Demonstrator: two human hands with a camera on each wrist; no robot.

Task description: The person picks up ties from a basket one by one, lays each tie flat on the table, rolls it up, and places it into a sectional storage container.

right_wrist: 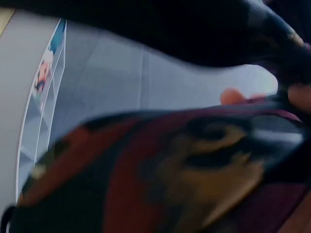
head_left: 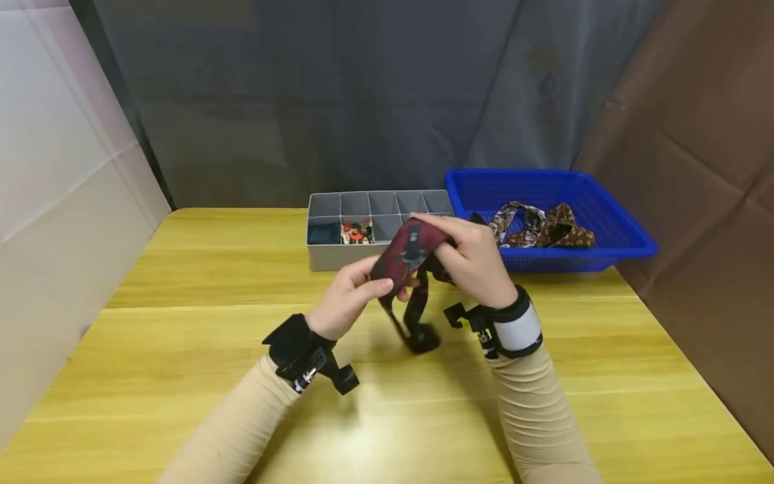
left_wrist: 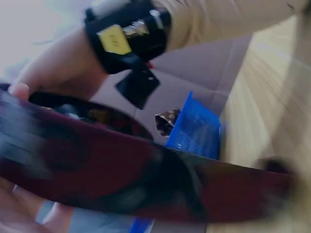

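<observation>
Hands [head_left: 347, 296] [head_left: 474, 259] gripping maroon tie [head_left: 408, 252], tail seemingly dangling below grip, touching table [head_left: 181, 336]

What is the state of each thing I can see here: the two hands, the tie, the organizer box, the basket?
left hand: pinches the dark red tie
right hand: grips the same tie
dark red tie: held above the table, partly folded, its tail hanging to the wooden table
grey organizer box: open, two front compartments filled
blue basket: holds patterned ties, loosely piled
</observation>
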